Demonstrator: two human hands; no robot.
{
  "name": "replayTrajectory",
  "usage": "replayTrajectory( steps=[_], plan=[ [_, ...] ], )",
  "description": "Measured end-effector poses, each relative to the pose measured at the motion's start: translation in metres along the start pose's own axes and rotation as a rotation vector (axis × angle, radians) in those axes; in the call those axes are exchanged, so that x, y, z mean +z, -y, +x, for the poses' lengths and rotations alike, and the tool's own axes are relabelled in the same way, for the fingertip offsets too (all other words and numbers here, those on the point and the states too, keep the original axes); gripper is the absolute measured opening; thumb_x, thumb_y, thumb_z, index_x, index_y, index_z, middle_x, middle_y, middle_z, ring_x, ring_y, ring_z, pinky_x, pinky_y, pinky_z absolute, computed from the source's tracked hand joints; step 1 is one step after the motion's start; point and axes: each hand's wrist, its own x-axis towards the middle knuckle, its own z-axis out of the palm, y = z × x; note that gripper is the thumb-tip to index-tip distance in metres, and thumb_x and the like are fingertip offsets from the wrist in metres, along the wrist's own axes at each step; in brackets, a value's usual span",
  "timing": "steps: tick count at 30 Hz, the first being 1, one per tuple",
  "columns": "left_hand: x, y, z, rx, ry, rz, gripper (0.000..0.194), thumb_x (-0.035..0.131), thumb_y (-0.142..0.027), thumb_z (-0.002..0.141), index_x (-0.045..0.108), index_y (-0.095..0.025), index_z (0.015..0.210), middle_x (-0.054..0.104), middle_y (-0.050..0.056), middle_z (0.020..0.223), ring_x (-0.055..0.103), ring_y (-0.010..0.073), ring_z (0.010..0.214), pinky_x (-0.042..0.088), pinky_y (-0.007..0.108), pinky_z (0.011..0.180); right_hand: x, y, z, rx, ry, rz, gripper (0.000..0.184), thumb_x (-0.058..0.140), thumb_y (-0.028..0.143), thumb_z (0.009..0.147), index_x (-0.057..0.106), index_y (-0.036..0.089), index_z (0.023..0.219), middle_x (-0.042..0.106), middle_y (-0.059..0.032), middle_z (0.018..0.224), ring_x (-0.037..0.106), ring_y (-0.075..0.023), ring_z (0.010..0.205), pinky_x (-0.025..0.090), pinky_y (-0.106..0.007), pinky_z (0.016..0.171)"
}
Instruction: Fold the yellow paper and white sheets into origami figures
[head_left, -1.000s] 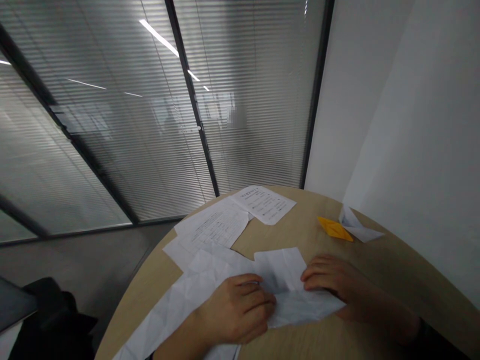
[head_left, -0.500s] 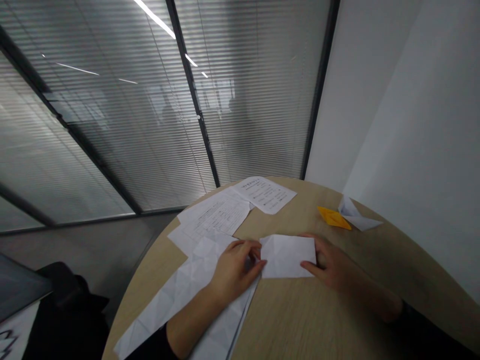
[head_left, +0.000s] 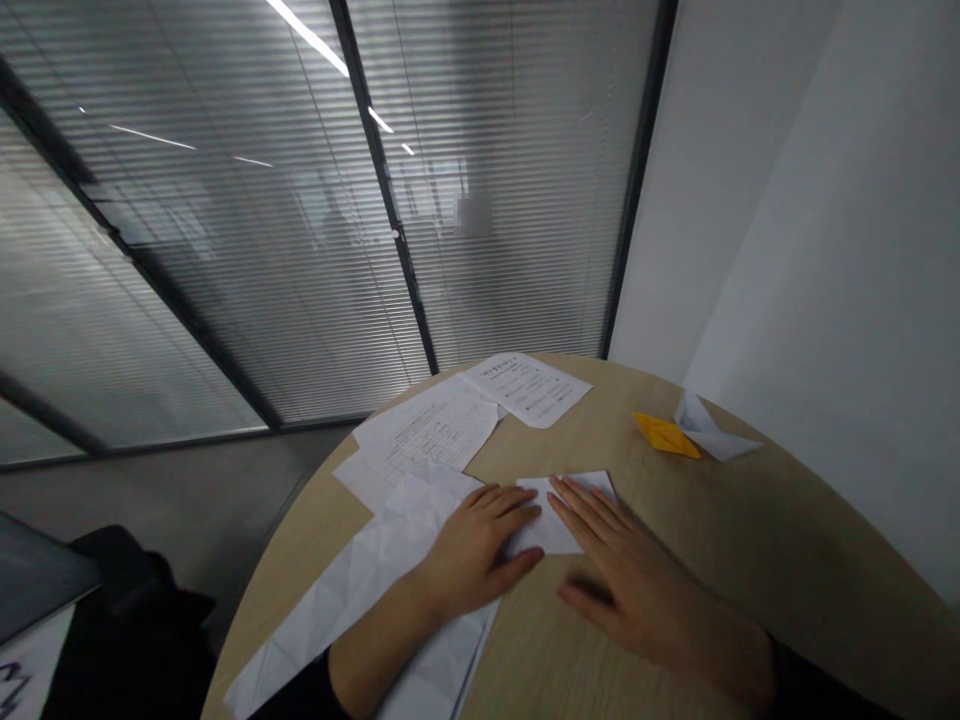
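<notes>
Presses down on a small folded white paper [head_left: 556, 538] with both hands, on the open middle of a round wooden table [head_left: 570, 655], well in from the far edge. Covers the paper's left part with the left hand [head_left: 469, 555], palm down, fingers loosely bent and a little apart, gripping nothing. Lays the extended fingers of the right hand [head_left: 637, 585] slantwise over the right part, close together, with the thumb held away from them and nothing pinched. Appears, by judgement, to be partway through folding: already down to a compact rectangle with a fairly straight near edge, but without raised points or flaps. Cannot be told how many layers lie inside, nor how many folds are left. Leaves long creased white sheets [head_left: 375, 560] running from beside the paper toward the table's near left edge, partly under the left forearm. Farther off, near the far left edge, shows overlapping printed sheets [head_left: 534, 392]; toward the far right edge, a yellow folded paper [head_left: 666, 436] just beside a white folded piece with upturned points [head_left: 711, 435].
</notes>
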Motion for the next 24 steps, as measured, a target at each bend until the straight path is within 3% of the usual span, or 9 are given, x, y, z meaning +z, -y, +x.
replayTrajectory(
  steps=[5, 16, 24],
  plan=[
    [-0.001, 0.000, -0.001, -0.005, 0.015, 0.012, 0.051, 0.078, -0.039, 0.112, 0.068, -0.028, 0.161, 0.069, 0.013, 0.171, 0.069, 0.0350, 0.156, 0.052, 0.065, 0.134, 0.014, 0.003, -0.001, 0.097, 0.123, 0.033, 0.100, 0.073, 0.053, 0.112, 0.023, 0.021, 0.192, 0.031, -0.0182, 0.195, 0.037, -0.0382, 0.180, 0.041, -0.061, 0.144],
    [-0.003, -0.004, 0.001, -0.004, 0.010, 0.018, 0.042, 0.073, -0.035, 0.114, 0.072, -0.029, 0.156, 0.072, 0.012, 0.167, 0.067, 0.0335, 0.159, 0.043, 0.068, 0.141, 0.007, -0.079, -0.006, 0.195, -0.072, -0.053, 0.084, 0.065, 0.050, 0.117, 0.035, 0.022, 0.190, 0.048, -0.0209, 0.188, 0.049, -0.0429, 0.173, 0.045, -0.069, 0.140],
    [-0.004, -0.002, 0.000, 0.002, -0.007, -0.012, 0.038, 0.074, -0.037, 0.115, 0.073, -0.029, 0.152, 0.077, 0.011, 0.160, 0.073, 0.0318, 0.151, 0.041, 0.068, 0.141, 0.005, -0.091, -0.005, 0.204, -0.088, -0.062, 0.070, 0.061, 0.042, 0.117, 0.048, 0.023, 0.183, 0.056, -0.0201, 0.183, 0.054, -0.0411, 0.170, 0.048, -0.071, 0.138]
  ],
)
